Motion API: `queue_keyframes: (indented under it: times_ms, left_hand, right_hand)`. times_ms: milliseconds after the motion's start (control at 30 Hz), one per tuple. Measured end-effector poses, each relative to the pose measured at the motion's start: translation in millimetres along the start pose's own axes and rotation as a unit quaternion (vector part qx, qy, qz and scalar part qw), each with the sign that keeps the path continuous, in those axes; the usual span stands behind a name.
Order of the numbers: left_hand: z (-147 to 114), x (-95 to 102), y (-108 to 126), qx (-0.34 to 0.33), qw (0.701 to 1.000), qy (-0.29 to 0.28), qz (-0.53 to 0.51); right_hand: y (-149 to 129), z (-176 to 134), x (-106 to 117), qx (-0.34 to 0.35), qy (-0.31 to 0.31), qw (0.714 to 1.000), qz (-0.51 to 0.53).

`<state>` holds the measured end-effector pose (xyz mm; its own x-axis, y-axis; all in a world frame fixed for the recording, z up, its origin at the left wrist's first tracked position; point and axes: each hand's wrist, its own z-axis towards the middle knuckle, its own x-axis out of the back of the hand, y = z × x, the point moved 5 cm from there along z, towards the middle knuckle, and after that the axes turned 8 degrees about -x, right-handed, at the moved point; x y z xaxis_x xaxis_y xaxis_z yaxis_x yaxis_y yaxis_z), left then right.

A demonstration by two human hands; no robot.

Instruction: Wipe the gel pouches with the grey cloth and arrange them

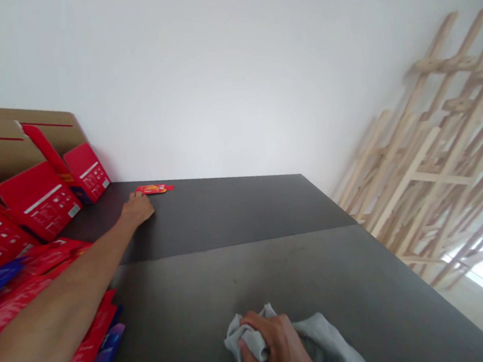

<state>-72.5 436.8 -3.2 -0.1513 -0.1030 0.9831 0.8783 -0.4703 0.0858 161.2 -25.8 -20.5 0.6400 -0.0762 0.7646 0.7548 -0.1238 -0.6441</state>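
My right hand is closed around a bunched grey cloth on the near part of the dark tabletop. Part of the cloth trails off to the right of the wrist. Far across the table, my left arm stretches out over a pile of red packages. At its end my left hand has its fingers curled at the left end of a small flat red and yellow packet, near the wall. The fingertips are partly hidden behind the knuckles.
Open red cardboard boxes with brown flaps stand along the left side. Blue packages lie at the lower left. A white wall rises behind the table. Several wooden easel-like frames lean at the right, beyond the table's edge.
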Motion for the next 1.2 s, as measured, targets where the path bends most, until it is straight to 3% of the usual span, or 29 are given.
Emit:
queue_keyframes:
  times_ms: [100, 333, 500, 600, 733, 933, 1067, 1200]
  left_hand:
    - [5, 4.0, 0, 0.035, 0.999, -0.002, 0.015]
    - [38, -9.3, 2, 0.03, 0.998, -0.02, 0.041]
    - [51, -8.3, -1, 0.036, 0.998, -0.025, 0.054]
    - [49, -5.6, -1, 0.05, 0.997, -0.026, 0.05]
    - [26, -3.8, 9, 0.093, 0.996, -0.012, -0.002]
    - [-27, 14.0, 61, 0.08, 0.994, 0.028, -0.071]
    - [-62, 32.6, 117, 0.051, 0.981, 0.075, -0.169]
    - [-105, 38.1, 182, 0.037, 0.94, 0.125, -0.316]
  right_hand:
    - [0, 1, -1, 0.004, 0.002, 1.0, 0.005]
    - [-1, 5, -1, 0.012, -0.043, 0.999, 0.015]
    - [9, 8, -8, 0.002, -0.048, 0.999, 0.023]
    - [8, 8, -9, 0.008, -0.057, 0.998, 0.02]
    - [1, 6, -1, 0.018, -0.031, 0.999, 0.008]
    - [-9, 8, 9, 0.037, -0.003, 0.999, 0.03]
    - [-10, 13, 13, 0.054, 0.04, 0.996, 0.063]
    - [-8, 19, 22, 0.065, 0.092, 0.987, 0.117]
